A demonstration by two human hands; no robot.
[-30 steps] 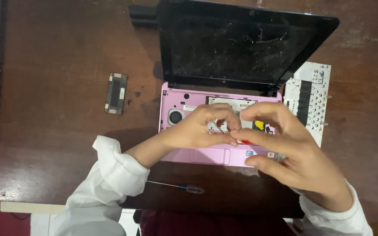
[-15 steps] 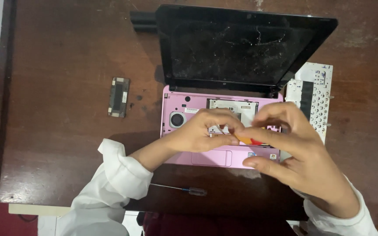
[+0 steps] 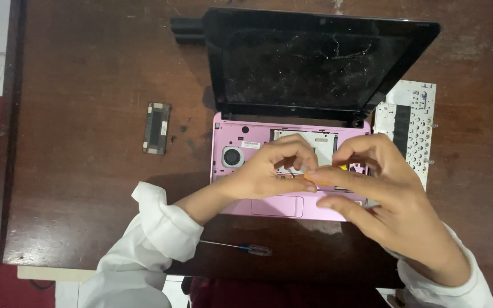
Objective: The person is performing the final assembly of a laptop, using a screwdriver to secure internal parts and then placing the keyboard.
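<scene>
Laptop (image 3: 269,199), pink-bodied with its keyboard removed and black lid up, lies on the worktop (image 3: 87,74) under both my hands. Beyond my right hand (image 3: 383,197) rests the detached white keyboard (image 3: 409,128). My left hand (image 3: 269,168) pinches a thin tool; my right is curled, grasping something orange. Nearer me than my left hand lies a slim screwdriver (image 3: 241,247).

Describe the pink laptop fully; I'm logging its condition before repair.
The pink laptop sits open on the brown wooden table, its black screen dusty and smudged. The keyboard is off, baring a round fan, a metal plate and inner parts; the touchpad remains. The left hand and right hand meet over its middle.
</scene>
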